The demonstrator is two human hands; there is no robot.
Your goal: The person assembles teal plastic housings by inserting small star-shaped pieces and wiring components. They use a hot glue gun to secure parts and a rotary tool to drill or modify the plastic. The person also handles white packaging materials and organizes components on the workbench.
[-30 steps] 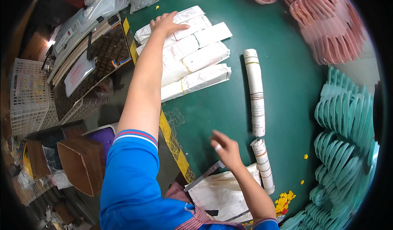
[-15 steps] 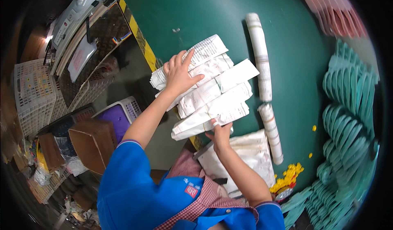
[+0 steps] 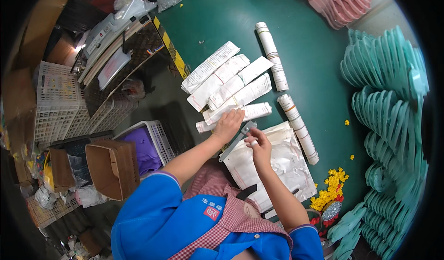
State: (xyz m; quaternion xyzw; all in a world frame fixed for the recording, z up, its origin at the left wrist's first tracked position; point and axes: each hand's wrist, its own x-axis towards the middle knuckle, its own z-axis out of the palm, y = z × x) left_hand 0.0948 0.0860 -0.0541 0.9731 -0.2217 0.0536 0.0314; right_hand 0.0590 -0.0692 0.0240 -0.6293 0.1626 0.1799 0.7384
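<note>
Both hands have drawn back toward the body since the earlier frame, and the fanned white packets (image 3: 230, 90) now lie spread at frame centre on the green counter (image 3: 314, 47). Left hand (image 3: 227, 125) rests flat, fingers loosely spread, on the lowest packet (image 3: 233, 116) near the counter's edge. Right hand (image 3: 258, 145) is curled and pinching a slim grey tool (image 3: 237, 141), apparently a blade or clip, above the big white bag (image 3: 273, 167). Both forearms are bent in close, elbows tucked. The risk, by the look of it: that bottom packet overhangs the edge, and a nudge from the left palm could tip it off. The tool's tip could also nick the bag.
</note>
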